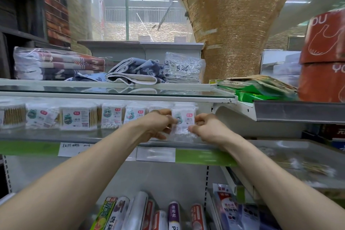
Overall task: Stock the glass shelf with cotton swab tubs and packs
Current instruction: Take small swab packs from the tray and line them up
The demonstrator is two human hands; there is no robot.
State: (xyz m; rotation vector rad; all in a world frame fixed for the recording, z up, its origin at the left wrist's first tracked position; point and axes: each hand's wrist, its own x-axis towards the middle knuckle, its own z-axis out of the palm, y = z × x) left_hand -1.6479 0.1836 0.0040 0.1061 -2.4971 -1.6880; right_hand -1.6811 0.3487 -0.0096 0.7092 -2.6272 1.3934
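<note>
"Pinching from both sides: the left hand (158, 125) has its fingers curled onto the left edge of the swab pack (183, 117)."

"And the right hand (205, 128)?"

"Same grip, mirrored. Thumb and fingers are closed tight on the pack's right edge, low down near the corner. Both forearms reach in from below."

"Where does the pack sit?"

"Upright, label facing out, over the glass shelf (93, 136) at the right end of the row (112, 117). It's just beside the last pack there. Whether its bottom touches the glass I can't tell, as that part is blurred."

"What's in that row?"

"Small packs with the same label, and a clear tub (78, 119) of wooden-stick swabs further left. All stand upright, facing front."

"Anything around it?"

"Folded towels (130, 73) lie on the shelf above. Boxed rolls (173, 214) stand on the level below. A green price strip (205, 157) runs along the shelf's front edge, under the right wrist."
</note>
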